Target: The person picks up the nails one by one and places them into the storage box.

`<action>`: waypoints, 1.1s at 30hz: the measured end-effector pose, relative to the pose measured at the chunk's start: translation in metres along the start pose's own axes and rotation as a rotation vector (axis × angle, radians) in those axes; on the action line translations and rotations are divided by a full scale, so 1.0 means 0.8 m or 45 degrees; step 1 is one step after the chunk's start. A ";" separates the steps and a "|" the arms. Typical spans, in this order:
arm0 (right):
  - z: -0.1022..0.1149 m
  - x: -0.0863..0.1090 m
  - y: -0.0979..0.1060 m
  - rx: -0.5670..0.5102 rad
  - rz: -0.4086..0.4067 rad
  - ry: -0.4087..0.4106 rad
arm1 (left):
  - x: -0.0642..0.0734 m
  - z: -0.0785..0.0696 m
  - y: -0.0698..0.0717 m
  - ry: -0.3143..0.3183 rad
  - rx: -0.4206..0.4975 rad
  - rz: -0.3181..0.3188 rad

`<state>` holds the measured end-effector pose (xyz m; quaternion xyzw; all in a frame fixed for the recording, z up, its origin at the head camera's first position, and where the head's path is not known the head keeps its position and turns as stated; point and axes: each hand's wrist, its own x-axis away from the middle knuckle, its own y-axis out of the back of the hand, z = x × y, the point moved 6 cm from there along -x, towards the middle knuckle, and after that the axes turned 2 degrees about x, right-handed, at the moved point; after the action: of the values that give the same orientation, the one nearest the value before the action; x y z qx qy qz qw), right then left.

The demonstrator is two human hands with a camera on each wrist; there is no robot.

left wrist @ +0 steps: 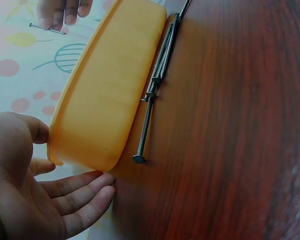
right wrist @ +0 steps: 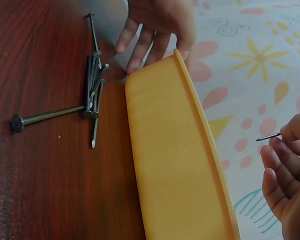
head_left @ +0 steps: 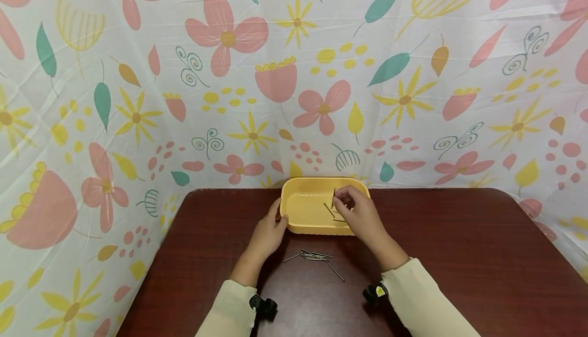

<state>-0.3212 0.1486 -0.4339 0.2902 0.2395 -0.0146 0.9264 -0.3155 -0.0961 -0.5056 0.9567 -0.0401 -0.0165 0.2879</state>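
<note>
The left grip (head_left: 266,231) holds the yellow tray (head_left: 300,207) by its left end, thumb at the rim. Right of that grip, on the person's side of the tray, a pile of nails (head_left: 315,257) lies on the tabletop (head_left: 220,245), mostly running left to right, slightly nearer the left grip than the right. Further right, loose nails (head_left: 329,210) lie in the tray below the right grip (head_left: 360,212), which pinches a single nail (right wrist: 268,137) over it, roughly upright, point down

Metal nail (right wrist: 267,137) above yellow tray (head_left: 304,208), more nails (head_left: 329,210) inside, loose heap (head_left: 315,257) in front
</note>
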 end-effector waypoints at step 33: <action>-0.008 -0.015 -0.015 0.030 0.118 -0.049 | -0.001 0.001 -0.001 0.018 -0.025 -0.012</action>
<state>-0.3368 0.1411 -0.4395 0.3114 0.2078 0.0201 0.9271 -0.3162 -0.0960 -0.5069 0.9541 -0.0333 -0.0115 0.2973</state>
